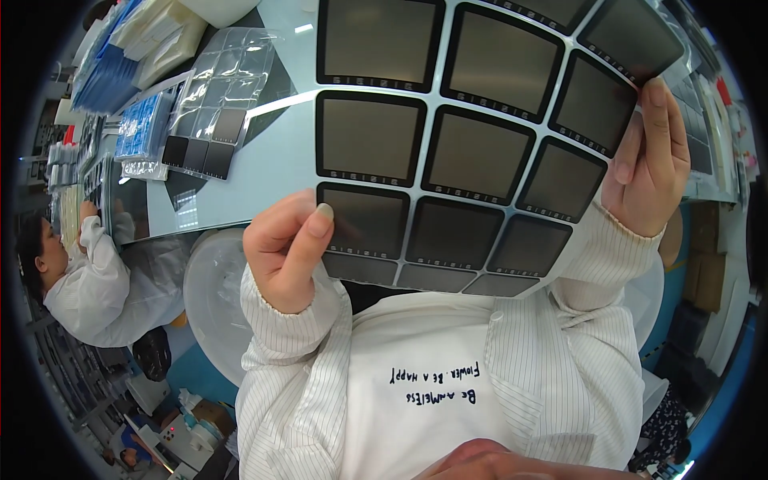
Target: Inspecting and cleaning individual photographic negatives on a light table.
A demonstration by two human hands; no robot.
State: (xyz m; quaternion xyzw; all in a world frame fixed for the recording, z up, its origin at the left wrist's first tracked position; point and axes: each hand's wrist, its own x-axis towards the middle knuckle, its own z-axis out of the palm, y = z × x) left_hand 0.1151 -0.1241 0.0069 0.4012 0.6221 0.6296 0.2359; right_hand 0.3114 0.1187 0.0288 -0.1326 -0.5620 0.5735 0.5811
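Note:
Raised in front of my chest is a large clear sheet [433,104] bearing rows of dark rectangular panels [371,134] with black borders. It tilts, and its far part runs out of the top of the view. My left hand [284,248] pinches the near left edge, thumb on the visible face and the other fingers curled at the edge or behind it. On the right, my right hand [652,164] grips the side edge between thumb and fingers, higher up than the left. The sheet's underside is hidden.
On the pale table [188,210] at left lies a clear compartment tray [228,80] with several small dark panels [194,155]. Beside it are a blue wrapped stack [142,126] and piled packets [108,76]. Another person [92,280] sits far left, near a translucent tub [210,300].

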